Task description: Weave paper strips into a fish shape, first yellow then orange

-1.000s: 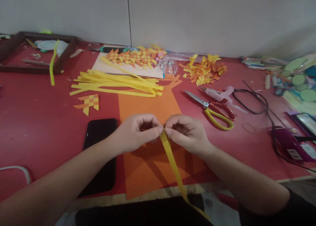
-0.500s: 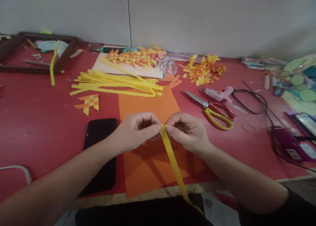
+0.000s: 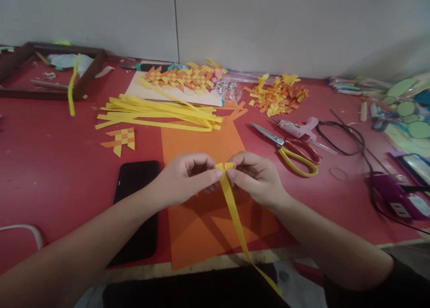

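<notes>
Both hands meet over an orange paper sheet [image 3: 198, 236], pinching yellow paper strips [image 3: 235, 214]. My left hand [image 3: 193, 178] is closed, thumb against fingers, on one short strip end. Close beside it my right hand [image 3: 257, 178] pinches the other yellow end, with a narrow gap between the two. From the pinch the strip hangs down past the table's front edge. Whether the two ends belong to one strip or two, I cannot tell. A pile of yellow paper strips [image 3: 157, 113] lies beyond my hands. To the left sits a woven orange and yellow paper fish [image 3: 122, 140].
A black phone [image 3: 137, 218] lies by my left forearm. Scissors [image 3: 289, 151] and a pink glue gun [image 3: 302, 128] with a black cord are to the right. Paper scraps [image 3: 278, 95], more woven fish [image 3: 184, 77] and a wooden frame [image 3: 90, 75] stand at the back.
The two yellow ends have risen above my thumbs and now stand side by side. My hands have barely moved. The hanging tail has swung slightly to the right.
</notes>
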Motion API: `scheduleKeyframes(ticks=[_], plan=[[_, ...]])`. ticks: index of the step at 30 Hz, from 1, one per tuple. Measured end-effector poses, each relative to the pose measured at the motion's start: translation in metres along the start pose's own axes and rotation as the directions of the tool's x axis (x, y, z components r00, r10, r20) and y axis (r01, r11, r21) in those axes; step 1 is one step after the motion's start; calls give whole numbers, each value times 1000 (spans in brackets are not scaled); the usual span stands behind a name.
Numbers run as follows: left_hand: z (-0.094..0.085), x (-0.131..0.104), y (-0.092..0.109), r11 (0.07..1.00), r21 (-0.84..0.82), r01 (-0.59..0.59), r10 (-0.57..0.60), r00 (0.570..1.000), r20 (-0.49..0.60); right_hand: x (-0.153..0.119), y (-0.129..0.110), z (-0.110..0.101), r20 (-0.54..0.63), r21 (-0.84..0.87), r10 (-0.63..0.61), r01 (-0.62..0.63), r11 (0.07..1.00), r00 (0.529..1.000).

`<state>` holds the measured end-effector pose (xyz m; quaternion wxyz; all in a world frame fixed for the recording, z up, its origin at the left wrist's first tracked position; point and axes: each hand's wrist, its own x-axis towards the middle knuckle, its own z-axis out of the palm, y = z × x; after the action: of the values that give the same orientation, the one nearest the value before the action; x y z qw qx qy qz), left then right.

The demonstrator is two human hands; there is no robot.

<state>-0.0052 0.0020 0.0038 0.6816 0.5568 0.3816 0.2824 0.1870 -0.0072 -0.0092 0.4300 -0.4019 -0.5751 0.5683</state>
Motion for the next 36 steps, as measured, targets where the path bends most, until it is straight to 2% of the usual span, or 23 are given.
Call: scheduleKeyframes(ticks=[4,8,14,23,27,32,36], plan=[[1,1,-1,999,36,-35,35,999,-17,0,0,0,-10,1,-18,18,1000,1000],[1,3,-2,999,-4,-48,48,999,-7,0,2,0,-38,-12,-55,54,998,998],[0,3,-1,997,-66,-31,29,999,-30,1,1,1,-55,6,-94,94,996,994],[1,4,-1,998,-57,-34,31,998,-54,0,2,3,-55,55,-96,99,994,994],[0,5,0,993,-115,0,-7,998,-64,0,0,2,-103,33,-84,87,996,991],[0,5,2,986,-150,76,-76,997,5,1,-1,1,-129,36,-29,34,999,991],[2,4,1,996,-72,55,-51,997,55,1,0,1,-110,83,-1,10,997,994]])
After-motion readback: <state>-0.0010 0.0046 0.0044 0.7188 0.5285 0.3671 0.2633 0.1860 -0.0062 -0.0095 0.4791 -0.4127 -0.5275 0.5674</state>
